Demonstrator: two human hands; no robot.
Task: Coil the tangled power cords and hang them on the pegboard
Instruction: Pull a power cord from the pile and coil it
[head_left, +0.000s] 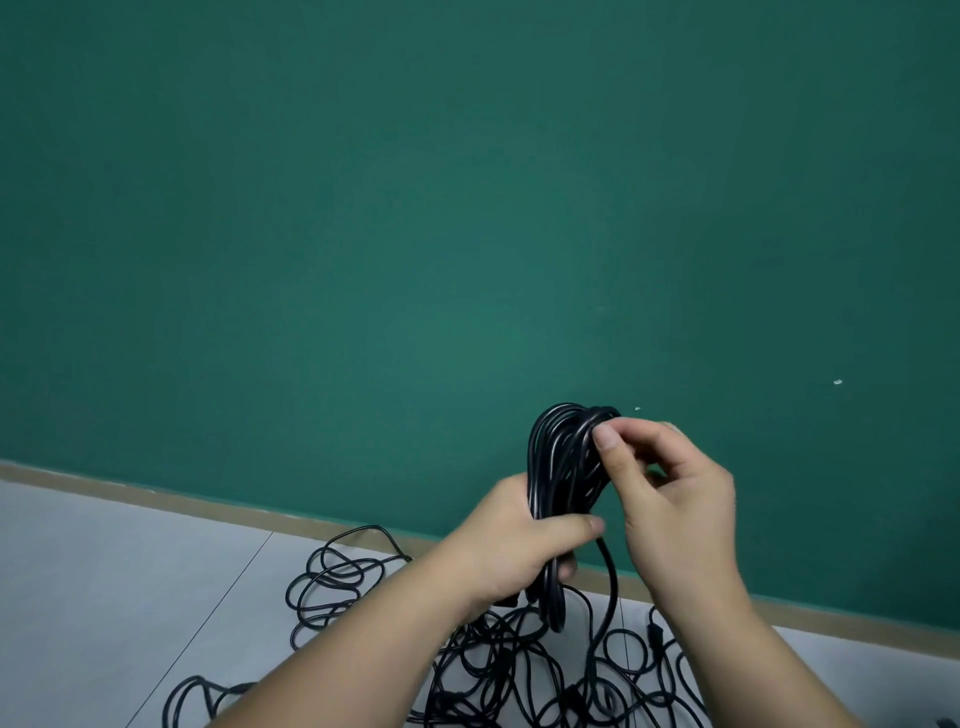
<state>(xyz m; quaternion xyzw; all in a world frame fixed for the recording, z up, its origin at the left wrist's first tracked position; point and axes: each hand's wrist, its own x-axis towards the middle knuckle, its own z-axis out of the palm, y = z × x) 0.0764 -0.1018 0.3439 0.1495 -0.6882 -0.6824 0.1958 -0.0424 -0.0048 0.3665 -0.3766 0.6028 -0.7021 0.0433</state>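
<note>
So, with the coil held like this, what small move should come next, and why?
Probably the right hand, pinching the top of the coil, should draw up the loose strand for another loop: the left hand grips the coil's middle, and that strand runs down into the tangled cords.

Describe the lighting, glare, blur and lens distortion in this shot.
Head view: soft, even light, the green wall brighter mid-frame, darker toward the corners. Head view: thin glints on the coiled cord gripped by the left hand and pinched by the right hand. Head view: baseboard runs tilted; no heavy blur.
</note>
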